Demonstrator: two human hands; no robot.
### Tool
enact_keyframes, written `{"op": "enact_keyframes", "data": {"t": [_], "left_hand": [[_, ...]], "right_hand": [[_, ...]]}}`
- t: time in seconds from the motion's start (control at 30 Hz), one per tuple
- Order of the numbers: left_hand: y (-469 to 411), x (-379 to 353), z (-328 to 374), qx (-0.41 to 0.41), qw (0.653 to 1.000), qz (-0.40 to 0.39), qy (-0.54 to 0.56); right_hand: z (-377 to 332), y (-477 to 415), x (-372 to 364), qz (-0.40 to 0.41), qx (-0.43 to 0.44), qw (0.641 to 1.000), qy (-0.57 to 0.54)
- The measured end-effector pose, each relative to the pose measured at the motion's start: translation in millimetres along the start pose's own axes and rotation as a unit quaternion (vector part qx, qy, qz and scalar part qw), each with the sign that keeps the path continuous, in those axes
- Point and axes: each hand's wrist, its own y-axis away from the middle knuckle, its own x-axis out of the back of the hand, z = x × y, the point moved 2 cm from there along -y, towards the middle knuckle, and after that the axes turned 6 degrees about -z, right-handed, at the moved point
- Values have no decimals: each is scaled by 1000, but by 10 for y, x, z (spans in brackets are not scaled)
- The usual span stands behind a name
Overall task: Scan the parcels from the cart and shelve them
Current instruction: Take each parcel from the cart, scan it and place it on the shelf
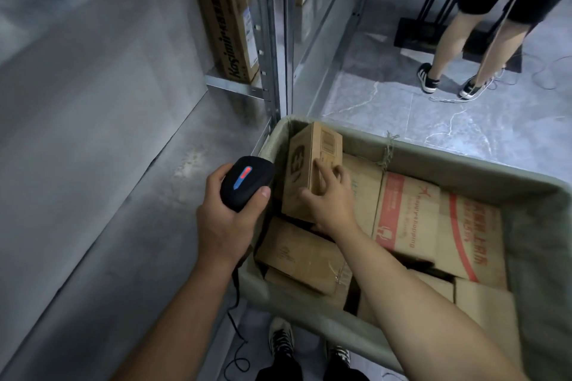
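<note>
Cardboard parcel (312,164) with a barcode label stands upright in the far left corner of the canvas-lined cart (464,161), on top of other boxes. The right hand (328,198) grips it, fingers (322,178) curled round its near edge. The left hand (226,219) is clenched round a black corded scanner (246,182) with a red-and-blue light, just beside the parcel at the cart's left rim. A grey metal shelf (123,195) lies to the left, and a tall Kosimir box (229,22) stands on a higher level.
</note>
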Motion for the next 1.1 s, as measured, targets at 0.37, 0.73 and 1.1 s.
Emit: {"op": "enact_keyframes", "data": {"t": [0.37,0.73,1.1], "left_hand": [[521,-566,207,-19,999,-42,-7],[855,-797,254,0,1000,-27,-15],[1013,-717,301,-3,1000,3,13]], "right_hand": [[909,675,1003,13,-7,990,-140],[1236,723,1331,-14,-36,994,-103],[926,579,1067,-8,-123,964,236]]}}
